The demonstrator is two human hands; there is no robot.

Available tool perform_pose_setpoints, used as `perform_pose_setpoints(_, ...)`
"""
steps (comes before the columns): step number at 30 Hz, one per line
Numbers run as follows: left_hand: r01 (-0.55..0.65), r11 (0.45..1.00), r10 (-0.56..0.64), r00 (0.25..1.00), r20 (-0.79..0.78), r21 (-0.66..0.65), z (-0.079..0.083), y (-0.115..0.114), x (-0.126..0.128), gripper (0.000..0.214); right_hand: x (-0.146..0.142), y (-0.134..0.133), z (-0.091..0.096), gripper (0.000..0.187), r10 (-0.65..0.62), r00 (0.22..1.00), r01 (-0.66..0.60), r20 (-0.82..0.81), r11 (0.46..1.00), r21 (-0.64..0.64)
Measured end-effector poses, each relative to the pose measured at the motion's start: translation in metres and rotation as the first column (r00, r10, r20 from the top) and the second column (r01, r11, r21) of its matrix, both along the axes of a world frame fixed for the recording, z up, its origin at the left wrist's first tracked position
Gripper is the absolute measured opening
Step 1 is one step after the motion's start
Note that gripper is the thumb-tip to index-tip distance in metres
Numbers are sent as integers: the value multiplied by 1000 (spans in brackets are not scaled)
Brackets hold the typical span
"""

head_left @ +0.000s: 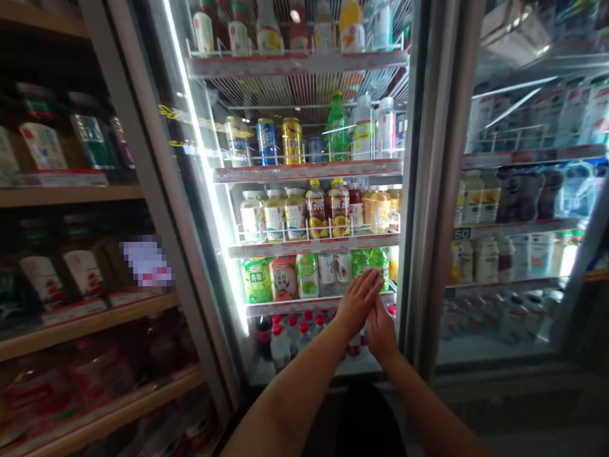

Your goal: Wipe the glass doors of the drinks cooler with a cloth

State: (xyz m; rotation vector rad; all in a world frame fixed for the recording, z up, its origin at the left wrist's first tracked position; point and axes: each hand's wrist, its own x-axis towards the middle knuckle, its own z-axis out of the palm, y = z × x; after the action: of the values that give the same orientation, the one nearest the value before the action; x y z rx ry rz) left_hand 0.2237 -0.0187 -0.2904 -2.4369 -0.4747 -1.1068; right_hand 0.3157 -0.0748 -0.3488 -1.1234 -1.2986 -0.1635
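Note:
My left hand (356,302) and my right hand (381,331) meet in front of a lit drinks cooler, low and right of centre. The left lies flat over the fingers of the right, its own fingers stretched forward. Nothing shows in either hand, though the space between the palms is hidden. Just beyond the fingertips stand green bottles (379,260) on a low shelf, partly covered by my hands. To their left are a green bottle with a white label (307,277), a pink carton (284,279) and a green carton (257,281).
A shelf edge (285,307) runs behind my hands, with red-capped bottles (280,346) below. Higher up are iced tea bottles (339,208), a gold can (292,141) and a blue can (266,142). A metal door frame (435,190) stands right; wooden shelves (90,317) of bottles stand left.

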Motion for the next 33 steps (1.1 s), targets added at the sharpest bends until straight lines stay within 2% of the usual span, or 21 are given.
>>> perform_pose_setpoints(2,35,999,-34,999,12,-21,-5,-2,8,71,-2,2,12,55,24,999,-23,-39,999,28)
perform_pose_setpoints(5,109,993,-111,993,-31,-50,0,-8,9,92,8,7,35,56,37,998,-35,-53,998,47)
perform_pose_setpoints(8,136,987,-142,987,-76,-84,8,-20,-9,101,31,13,44,53,-73,995,67,68,993,93)
perform_pose_setpoints(10,98,992,-106,988,-113,-78,9,-28,-34,96,46,15,31,47,-179,955,142,237,976,167)
perform_pose_setpoints(12,-7,1000,5,993,-116,-18,6,-33,-67,86,57,12,5,44,-262,877,180,403,957,230)
perform_pose_setpoints(15,-254,962,246,966,86,99,-2,-28,-126,76,68,3,-31,36,-337,801,250,495,940,234)
perform_pose_setpoints(17,-416,902,388,898,206,115,-6,-20,-163,71,73,0,-37,31,-381,765,305,520,925,228)
perform_pose_setpoints(19,-533,843,493,822,287,79,-7,-14,-192,66,79,1,-26,29,-399,774,323,491,916,237)
perform_pose_setpoints(22,-639,765,631,719,291,-80,-8,-10,-218,57,81,10,-1,27,-423,854,357,303,900,249)
perform_pose_setpoints(23,-640,758,646,715,266,-121,-8,-9,-222,55,80,13,3,27,-432,871,378,234,893,245)
perform_pose_setpoints(25,-635,753,658,716,233,-172,-9,-9,-225,54,75,16,1,27,-397,897,362,195,912,193)
perform_pose_setpoints(29,-619,757,653,727,212,-210,-11,-8,-225,55,71,10,-12,22,-335,909,314,246,942,122)
perform_pose_setpoints(33,-641,741,671,702,238,-200,-25,-9,-236,54,86,12,2,26,-393,901,366,181,916,165)
